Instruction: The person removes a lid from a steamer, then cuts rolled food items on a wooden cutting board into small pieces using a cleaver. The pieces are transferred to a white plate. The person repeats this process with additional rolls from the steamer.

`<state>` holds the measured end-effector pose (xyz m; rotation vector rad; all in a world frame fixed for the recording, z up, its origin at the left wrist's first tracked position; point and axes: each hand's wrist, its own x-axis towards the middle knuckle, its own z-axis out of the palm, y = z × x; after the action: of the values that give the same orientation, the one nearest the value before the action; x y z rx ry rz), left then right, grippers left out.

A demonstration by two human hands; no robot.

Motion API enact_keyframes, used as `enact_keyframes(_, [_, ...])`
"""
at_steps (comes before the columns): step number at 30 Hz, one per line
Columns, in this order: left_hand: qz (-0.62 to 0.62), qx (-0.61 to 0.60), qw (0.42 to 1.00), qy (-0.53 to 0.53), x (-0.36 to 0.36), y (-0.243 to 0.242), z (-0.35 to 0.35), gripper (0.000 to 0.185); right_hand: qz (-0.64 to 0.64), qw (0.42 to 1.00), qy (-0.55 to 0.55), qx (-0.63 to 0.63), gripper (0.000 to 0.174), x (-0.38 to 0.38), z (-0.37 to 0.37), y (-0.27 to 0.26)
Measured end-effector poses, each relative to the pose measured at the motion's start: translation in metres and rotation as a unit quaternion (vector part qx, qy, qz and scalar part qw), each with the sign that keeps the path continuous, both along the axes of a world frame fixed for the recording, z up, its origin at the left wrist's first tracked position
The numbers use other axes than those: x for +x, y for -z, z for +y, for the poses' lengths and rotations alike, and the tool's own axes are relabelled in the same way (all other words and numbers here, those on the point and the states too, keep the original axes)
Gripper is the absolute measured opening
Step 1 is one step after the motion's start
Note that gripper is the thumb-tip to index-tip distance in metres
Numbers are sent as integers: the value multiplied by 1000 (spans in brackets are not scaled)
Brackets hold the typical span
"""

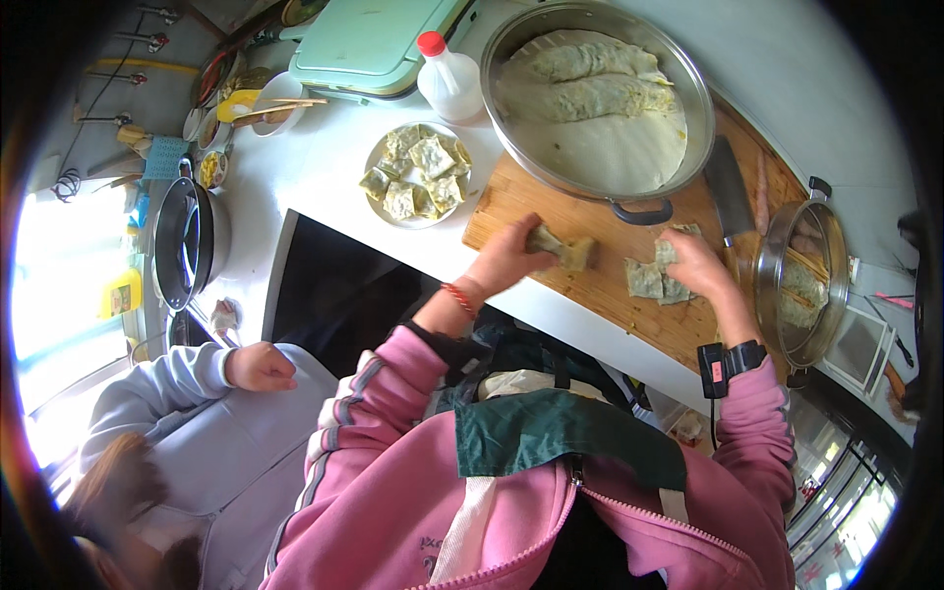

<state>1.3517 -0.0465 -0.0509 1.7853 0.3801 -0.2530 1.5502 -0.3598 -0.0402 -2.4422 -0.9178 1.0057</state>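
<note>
My left hand (512, 249) is over the left part of a wooden cutting board (509, 192), with thumb and fingers around a piece of stuffed dough roll (544, 240). Another cut piece (580, 254) is against it, slightly blurred. On the board's right side, my right hand (693, 262) grips a piece of roll (664, 254). Several more cut pieces (644, 280) lie just under and beside those fingers. A white plate (383, 214), heaped with similar square pieces, stands on the counter to the left of the board.
Two long rolls (597, 99) lie on a liner in a large steamer pan (509, 147). A cleaver (726, 181) rests at the board's right, near a glass lid (763, 273). Behind are a red-capped bottle (453, 88) and green appliance (369, 44). Another person's hand (262, 367) is at left.
</note>
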Motion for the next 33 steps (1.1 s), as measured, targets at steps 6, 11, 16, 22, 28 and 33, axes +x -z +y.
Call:
enact_keyframes(6, [41, 72, 997, 4, -14, -8, 116, 59, 175, 924, 284, 184, 54, -15, -11, -2])
enact_keyframes(11, [65, 157, 983, 68, -3, -8, 138, 53, 283, 880, 328, 198, 48, -55, 38, -22])
enact_keyframes(16, [57, 160, 981, 88, -17, -19, 154, 52, 279, 908, 150, 274, 47, -91, 151, -21])
enact_keyframes(22, [35, 242, 968, 61, -6, -36, 235, 51, 131, 956, 42, 257, 48, -107, 310, -2])
enact_keyframes(28, [32, 379, 916, 125, 9, -13, 264, 46, -63, 970, -51, 227, 54, -122, 371, 4])
enact_keyframes(33, [-6, 463, 886, 38, -6, -3, 259, 54, -199, 940, -55, 272, 58, -123, 365, 6])
